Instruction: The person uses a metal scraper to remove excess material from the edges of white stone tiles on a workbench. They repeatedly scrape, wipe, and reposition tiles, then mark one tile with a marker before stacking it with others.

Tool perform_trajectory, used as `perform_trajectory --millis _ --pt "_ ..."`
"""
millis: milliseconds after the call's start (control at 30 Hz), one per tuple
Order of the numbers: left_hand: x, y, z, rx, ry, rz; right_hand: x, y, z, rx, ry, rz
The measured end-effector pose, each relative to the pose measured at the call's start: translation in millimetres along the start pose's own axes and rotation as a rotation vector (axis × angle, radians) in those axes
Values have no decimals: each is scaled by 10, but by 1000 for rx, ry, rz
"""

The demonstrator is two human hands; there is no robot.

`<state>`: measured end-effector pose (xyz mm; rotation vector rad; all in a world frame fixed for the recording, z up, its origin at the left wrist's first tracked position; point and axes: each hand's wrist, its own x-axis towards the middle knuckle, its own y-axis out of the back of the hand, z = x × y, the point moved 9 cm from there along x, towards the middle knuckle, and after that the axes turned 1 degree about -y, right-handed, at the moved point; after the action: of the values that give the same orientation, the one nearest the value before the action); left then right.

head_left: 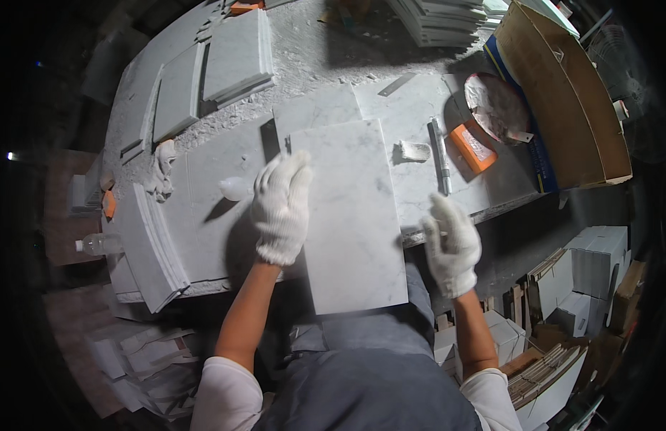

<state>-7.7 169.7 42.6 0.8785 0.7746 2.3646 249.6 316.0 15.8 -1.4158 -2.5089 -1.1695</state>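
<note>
A pale grey-veined marble tile [354, 215] lies lengthwise in front of me, its near end jutting past the table edge above my lap. At its left edge, my left hand [281, 208], in a white knitted glove, is closed on the tile; the thumb is hidden. My right hand [453, 248], gloved likewise, hovers off the tile's right side with fingers curved apart and nothing in them. Just beyond its fingertips lies a slim grey-white pen-like tool [441, 154]. A small white dusty block [415, 151] and an orange block [473, 148] are close by.
Stacked tiles [239, 54] stand at the far left, more [157, 248] at the near left. A round tub of white paste [496, 108] sits beside an open cardboard box [562, 93]. A metal ruler [397, 85] lies farther back. White cartons [598, 262] crowd the lower right.
</note>
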Motion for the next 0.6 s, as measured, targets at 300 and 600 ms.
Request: perform_trajectory --millis 300,600 --pt "-1112 531 -631 -276 520 -6 -605 -231 244 415 -565 -191" --pt "-2031 242 -635 -258 1011 -576 -1624 -583 254 786 -1145 -699"
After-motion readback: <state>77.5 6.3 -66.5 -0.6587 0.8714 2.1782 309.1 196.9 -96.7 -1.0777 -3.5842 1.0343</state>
